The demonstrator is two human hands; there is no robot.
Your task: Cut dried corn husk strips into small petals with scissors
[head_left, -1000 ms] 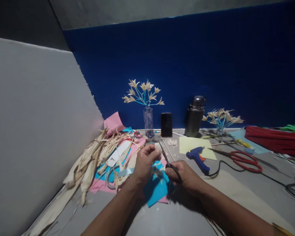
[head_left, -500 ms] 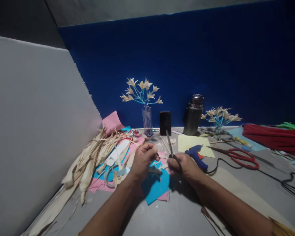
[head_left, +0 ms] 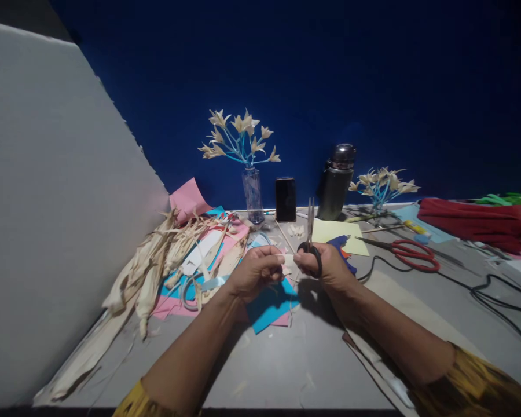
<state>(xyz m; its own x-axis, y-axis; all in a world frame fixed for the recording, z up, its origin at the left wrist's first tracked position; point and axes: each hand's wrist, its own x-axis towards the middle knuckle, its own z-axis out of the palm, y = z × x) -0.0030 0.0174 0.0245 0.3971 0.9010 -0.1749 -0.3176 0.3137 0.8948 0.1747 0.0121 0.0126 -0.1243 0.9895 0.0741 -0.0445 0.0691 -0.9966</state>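
Note:
Between my two hands is a small pale piece of corn husk (head_left: 289,260). My left hand (head_left: 260,267) pinches its left end between thumb and fingers. The fingertips of my right hand (head_left: 325,263) touch its right end. That same hand has the black-handled scissors (head_left: 311,229) hooked on its fingers, blades upward and slightly parted. Below the hands lies a blue paper sheet (head_left: 260,317) on pink paper, with husk scraps around it. A blue glue gun (head_left: 344,249) lies just behind my right hand, partly hidden by it.
Dried corn husks (head_left: 150,272) heap up at the left. Husk flowers stand in a glass vase (head_left: 253,197), beside a phone (head_left: 285,200) and a flask (head_left: 337,185). At the right are red-handled scissors (head_left: 417,255), a black cord (head_left: 486,295) and a red cloth (head_left: 473,223).
My right hand has come closer to the left, its fingertips now at the husk piece. The scissors have turned more upright. The camera view has tilted down a little.

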